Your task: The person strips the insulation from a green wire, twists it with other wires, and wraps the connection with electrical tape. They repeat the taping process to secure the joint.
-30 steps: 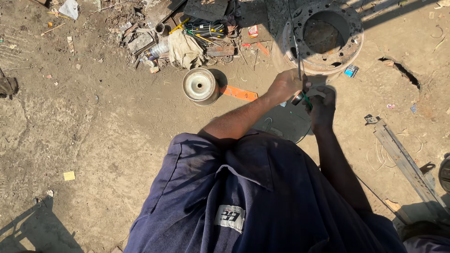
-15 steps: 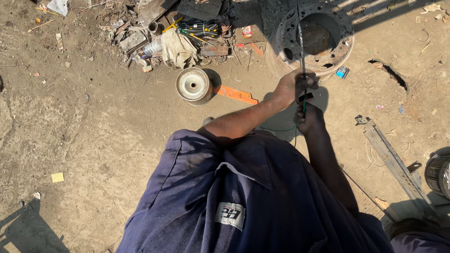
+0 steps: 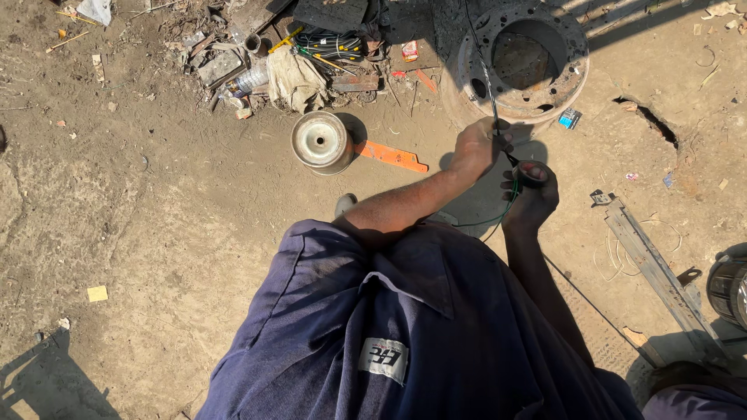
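Note:
My left hand (image 3: 476,145) is closed around a thin black cable (image 3: 484,74) that runs up past a rusty wheel rim (image 3: 572,74) to the top edge. Just below and to the right, my right hand (image 3: 531,204), in shadow, grips a small roll of dark tape (image 3: 534,172) against the same cable. A green wire (image 3: 498,218) loops down from between the two hands. My blue work shirt (image 3: 405,342) fills the lower middle of the view.
On the dirt ground a round metal pulley (image 3: 320,141) lies beside an orange strip (image 3: 391,155). A pile of scrap, rag and wires (image 3: 299,66) is at the top. A long metal bar (image 3: 650,260) and a tyre (image 3: 730,289) are at the right.
My right hand has dropped a little below and to the right of my left hand, with the tape roll now showing. The left hand keeps its grip on the cable.

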